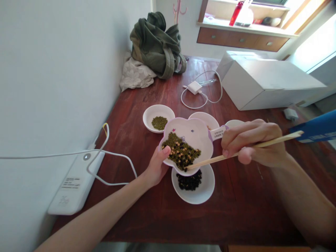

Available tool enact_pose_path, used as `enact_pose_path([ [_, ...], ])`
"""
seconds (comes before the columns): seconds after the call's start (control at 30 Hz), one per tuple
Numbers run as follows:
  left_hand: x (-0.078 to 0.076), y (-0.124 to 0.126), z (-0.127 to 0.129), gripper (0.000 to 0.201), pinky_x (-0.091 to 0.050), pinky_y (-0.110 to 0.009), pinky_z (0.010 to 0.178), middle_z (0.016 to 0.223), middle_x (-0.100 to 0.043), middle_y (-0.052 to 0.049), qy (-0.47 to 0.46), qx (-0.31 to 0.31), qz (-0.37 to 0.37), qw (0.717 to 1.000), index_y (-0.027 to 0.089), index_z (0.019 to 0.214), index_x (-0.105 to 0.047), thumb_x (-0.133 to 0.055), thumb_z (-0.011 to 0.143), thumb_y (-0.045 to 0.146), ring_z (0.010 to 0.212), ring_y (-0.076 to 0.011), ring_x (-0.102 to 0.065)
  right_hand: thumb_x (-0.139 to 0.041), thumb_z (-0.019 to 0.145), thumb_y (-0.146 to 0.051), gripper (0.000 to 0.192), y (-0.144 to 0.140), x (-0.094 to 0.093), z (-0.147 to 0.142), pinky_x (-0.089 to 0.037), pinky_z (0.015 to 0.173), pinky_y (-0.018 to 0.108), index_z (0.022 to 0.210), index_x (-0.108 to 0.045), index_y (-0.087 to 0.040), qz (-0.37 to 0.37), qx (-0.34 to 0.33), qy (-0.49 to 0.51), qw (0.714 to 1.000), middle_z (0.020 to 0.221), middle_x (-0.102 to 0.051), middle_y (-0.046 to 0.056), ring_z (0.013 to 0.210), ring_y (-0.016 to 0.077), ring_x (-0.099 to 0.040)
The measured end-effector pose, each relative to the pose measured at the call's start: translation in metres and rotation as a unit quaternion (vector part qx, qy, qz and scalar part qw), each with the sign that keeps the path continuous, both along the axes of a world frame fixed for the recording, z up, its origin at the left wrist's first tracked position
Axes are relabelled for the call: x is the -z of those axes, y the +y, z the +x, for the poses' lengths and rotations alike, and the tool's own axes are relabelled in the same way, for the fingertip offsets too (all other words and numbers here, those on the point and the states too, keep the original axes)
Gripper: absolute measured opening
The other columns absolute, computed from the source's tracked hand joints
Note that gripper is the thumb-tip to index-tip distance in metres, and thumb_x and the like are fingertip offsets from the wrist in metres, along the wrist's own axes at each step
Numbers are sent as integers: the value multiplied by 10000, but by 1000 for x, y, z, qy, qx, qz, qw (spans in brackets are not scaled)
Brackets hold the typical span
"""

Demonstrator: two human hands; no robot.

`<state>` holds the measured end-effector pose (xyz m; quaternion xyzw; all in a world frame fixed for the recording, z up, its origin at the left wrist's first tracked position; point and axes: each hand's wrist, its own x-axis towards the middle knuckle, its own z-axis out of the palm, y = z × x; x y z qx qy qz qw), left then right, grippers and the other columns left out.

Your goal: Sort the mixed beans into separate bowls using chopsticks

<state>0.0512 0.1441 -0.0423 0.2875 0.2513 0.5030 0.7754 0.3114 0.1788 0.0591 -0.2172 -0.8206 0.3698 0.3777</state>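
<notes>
Bare dark-red wooden tabletop (244,206) lies open at five o'clock; small white bowls (159,118) (three clustered) and white cable (112,164) crowd eleven and nine.

Green, yellow and black beans (181,152) fill a white, purple-rimmed bowl (194,134) over a reddish-brown table (236,210).

You face a dark red wooden tabletop (147,217) pushed against a white wall (52,70) along its left edge. Beyond its far edge, a wooden drawer unit (241,40) sits under a bright window (309,14), daylight flooding in.
</notes>
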Motion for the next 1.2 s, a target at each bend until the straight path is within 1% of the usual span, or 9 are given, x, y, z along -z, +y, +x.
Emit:
enact_pose_path([
  [0.07,0,-1,0,479,-476,-520,1145,1202,-776,-108,-2,0,3,1000,187,1108,-775,-791,822,571,1275,-380,-654,-769,917,-444,350,1,0,-1,-527,596,281,743,-787,-141,2,-6,-2,1000,696,-763,68,598,142,-693],
  [0.27,-1,0,0,540,-481,-531,1136,1200,-775,-125,1,0,-3,1000,176,1189,-756,-799,816,565,1260,-391,-661,-769,906,-468,356,4,3,1,-535,604,283,761,-791,-143,3,-16,5,1000,702,-763,69,601,148,-696],
  [0.47,-4,-1,1,552,-494,-530,1123,1172,-784,-127,4,8,-7,1000,166,1159,-766,-809,797,581,1228,-391,-680,-773,903,-467,325,3,3,3,-544,611,300,797,-811,-162,1,8,5,1000,721,-763,66,615,156,-691],
  [0.77,-3,-2,1,526,-474,-524,1147,1244,-762,-123,-1,-2,-8,1000,180,1195,-752,-787,830,557,1295,-391,-639,-785,901,-429,285,3,1,-1,-530,594,302,774,-798,-175,13,-33,9,999,723,-771,62,605,162,-701],
  [0.93,-3,-1,2,570,-473,-530,1147,1256,-758,-120,-6,-2,-9,1000,189,1244,-732,-789,822,567,1309,-398,-628,-795,886,-449,330,5,2,0,-540,623,293,739,-777,-155,3,-35,4,999,703,-757,59,611,156,-702],
  [1.03,-4,-1,2,564,-473,-529,1147,1243,-762,-121,-5,0,-11,1000,183,1231,-737,-789,821,567,1303,-398,-632,-801,878,-448,349,6,4,1,-542,634,283,731,-772,-133,-4,-34,6,999,699,-751,66,621,151,-701],
  [1.2,-5,-1,2,563,-479,-535,1139,1245,-760,-126,-3,-3,-12,1000,181,1234,-732,-786,824,563,1299,-403,-632,-795,889,-432,328,7,8,3,-550,630,291,742,-780,-140,-16,-38,19,999,715,-752,72,624,157,-693],
])
